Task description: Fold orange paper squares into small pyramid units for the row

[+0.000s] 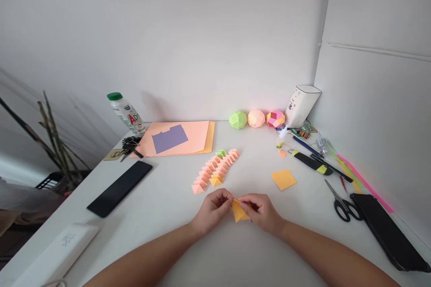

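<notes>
Near the front of the white table I hold a folded piece of orange paper [239,213] between both hands. My left hand [213,211] pinches its upper left corner, thumb against fingers. On its right side, my right hand [262,211] is closed with the thumb over the paper. Just beyond the hands stand two slanting rows of small folded paper pieces [218,168], mostly peach, with a few green and orange ones. A flat orange paper square [284,179] lies to the right of them.
Three paper balls [256,119] line the wall. Peach sheets [182,139] and a bottle [127,114] are at the back left. A black phone [120,188] lies left. Scissors [342,204], a utility knife [311,163] and a black case [390,233] lie right.
</notes>
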{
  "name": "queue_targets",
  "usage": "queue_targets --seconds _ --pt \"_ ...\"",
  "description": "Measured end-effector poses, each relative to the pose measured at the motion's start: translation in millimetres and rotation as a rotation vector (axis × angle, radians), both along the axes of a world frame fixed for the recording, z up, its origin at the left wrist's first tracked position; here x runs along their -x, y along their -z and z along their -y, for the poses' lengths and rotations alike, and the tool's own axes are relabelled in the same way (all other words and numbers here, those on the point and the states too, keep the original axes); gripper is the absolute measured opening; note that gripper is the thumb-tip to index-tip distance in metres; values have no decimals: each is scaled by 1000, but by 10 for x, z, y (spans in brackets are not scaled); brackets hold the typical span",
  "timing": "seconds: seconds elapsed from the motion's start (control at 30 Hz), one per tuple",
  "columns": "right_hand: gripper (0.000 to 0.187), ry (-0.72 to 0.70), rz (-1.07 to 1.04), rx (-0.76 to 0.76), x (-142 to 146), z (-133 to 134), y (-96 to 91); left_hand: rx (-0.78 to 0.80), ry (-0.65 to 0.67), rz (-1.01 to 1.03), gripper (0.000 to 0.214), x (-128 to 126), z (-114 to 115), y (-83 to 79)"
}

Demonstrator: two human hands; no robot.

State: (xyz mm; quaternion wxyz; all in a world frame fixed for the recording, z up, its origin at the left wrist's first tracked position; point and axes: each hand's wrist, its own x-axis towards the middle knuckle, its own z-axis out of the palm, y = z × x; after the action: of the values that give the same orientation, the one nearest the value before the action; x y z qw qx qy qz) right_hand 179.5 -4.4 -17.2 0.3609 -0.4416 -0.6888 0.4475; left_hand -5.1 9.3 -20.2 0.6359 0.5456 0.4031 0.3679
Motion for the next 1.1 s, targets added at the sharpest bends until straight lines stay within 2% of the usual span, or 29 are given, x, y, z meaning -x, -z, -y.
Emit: queue_targets --seconds 0.47,0.67,1.1 --pt "29 18 -51 105 -25 -9 38 10 -163 -10 18 -1 -7 -64" --pt "30 -5 -42 97 -25 -13 37 -77 32 -33 21 -8 18 -58" --pt "17 -20 45 -23 18 -6 17 -166 73 -169 21 -21 20 54"
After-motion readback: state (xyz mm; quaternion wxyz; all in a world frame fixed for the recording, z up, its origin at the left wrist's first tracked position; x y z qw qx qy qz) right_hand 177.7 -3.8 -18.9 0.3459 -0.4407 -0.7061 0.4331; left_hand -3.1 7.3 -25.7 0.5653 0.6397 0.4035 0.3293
